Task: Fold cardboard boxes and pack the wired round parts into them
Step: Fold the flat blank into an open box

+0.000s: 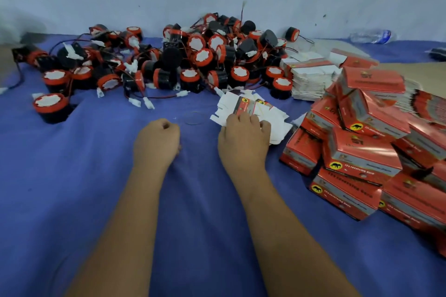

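Your blue cloth-covered worktop carries everything, so start with the biggest mass: the heap of black round parts with red caps, white centres and red-black wires along the far edge, from the left side to past the middle. Judging by its size, most of the packing is still ahead of you. Against the right edge leans the pile of closed red glossy cardboard boxes, which look finished; each shows a yellow oval with a black animal figure, and the line of print beside it is too blurred to read. Behind that pile, toward the far right corner, sits the stack of flat unfolded red-and-white box blanks, still to be folded. Just in front of the heap lies a small loose bunch of flat white blanks; your right hand curls its fingers onto it. Your left hand is a closed fist holding nothing visible, resting near the worktop's middle.
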The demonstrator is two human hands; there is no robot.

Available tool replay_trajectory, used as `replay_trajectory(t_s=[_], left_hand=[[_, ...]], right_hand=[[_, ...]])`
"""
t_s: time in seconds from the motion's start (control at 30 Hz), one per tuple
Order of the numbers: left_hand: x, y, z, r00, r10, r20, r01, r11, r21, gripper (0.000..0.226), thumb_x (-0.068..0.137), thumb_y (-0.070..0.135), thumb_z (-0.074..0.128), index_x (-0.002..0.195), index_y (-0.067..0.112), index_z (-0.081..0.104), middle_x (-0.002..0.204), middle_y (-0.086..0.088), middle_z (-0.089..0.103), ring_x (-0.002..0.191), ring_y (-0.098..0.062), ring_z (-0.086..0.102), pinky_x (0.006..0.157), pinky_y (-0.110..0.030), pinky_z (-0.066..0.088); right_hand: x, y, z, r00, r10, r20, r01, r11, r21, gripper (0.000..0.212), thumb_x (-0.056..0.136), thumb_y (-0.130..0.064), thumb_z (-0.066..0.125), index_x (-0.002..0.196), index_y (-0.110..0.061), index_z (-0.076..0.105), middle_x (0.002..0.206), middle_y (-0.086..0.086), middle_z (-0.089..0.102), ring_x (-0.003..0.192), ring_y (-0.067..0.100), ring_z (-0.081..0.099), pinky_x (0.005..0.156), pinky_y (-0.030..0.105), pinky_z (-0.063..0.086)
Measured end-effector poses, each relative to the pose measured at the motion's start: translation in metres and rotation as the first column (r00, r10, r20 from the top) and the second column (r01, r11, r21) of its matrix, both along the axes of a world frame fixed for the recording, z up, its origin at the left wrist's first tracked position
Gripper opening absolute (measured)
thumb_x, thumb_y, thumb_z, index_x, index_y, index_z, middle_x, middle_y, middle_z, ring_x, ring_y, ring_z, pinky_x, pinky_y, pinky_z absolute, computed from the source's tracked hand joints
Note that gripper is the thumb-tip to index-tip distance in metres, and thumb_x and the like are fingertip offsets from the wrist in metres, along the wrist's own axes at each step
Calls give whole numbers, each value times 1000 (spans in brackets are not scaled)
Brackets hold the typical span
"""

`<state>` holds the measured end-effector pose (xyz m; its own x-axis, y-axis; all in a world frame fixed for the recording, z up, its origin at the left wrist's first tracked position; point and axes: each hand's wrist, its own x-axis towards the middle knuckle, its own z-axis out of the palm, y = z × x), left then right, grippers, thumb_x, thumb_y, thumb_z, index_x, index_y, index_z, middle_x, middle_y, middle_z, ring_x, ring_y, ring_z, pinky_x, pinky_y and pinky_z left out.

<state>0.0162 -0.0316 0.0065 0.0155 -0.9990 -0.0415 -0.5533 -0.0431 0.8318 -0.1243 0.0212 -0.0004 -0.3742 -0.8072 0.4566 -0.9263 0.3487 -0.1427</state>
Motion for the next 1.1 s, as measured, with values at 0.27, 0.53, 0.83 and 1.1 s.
replay_trajectory(t_s=[0.27, 0.53, 0.83, 1.1], left_hand=[[-3, 12, -4, 944, -64, -324, 50, 997, -53, 25, 100, 24, 47, 88, 27, 69, 86, 7, 73, 67, -4, 68, 61, -26, 54], [6, 5, 8, 346, 7, -938, 132, 990, 56, 64, 101, 58, 25, 153, 21, 30, 149, -15, 46, 112, -38, 63, 74, -49, 57], [26, -1, 14, 235, -26, -972, 22, 1000, -22, 76, 91, 61, 45, 144, 8, 37, 91, 0, 49, 94, -27, 56, 63, -42, 55], [33, -14, 9, 450, -47, -892, -147, 981, -126, 76, 73, 55, 70, 134, 27, 32, 124, 6, 51, 118, -24, 57, 72, -45, 60]], right_hand=[[17, 6, 8, 983, 121, -140, -182, 762, -621, 29, 73, 4, 60, 95, -12, 71, 96, 8, 67, 87, 21, 37, 74, 34, 28], [37, 5, 10, 643, 684, 345, -442, 700, -561, 17, 94, -6, 50, 91, -21, 58, 101, -26, 54, 91, -1, 49, 77, 18, 44], [44, 1, 3, 515, 783, 348, -627, 621, -470, 23, 92, 5, 43, 107, -4, 57, 103, 6, 54, 85, 21, 50, 67, 49, 47], [35, -2, -3, 480, 656, 582, -558, 740, -375, 28, 99, -17, 46, 122, -31, 40, 106, -10, 59, 80, 13, 61, 72, 42, 51]])
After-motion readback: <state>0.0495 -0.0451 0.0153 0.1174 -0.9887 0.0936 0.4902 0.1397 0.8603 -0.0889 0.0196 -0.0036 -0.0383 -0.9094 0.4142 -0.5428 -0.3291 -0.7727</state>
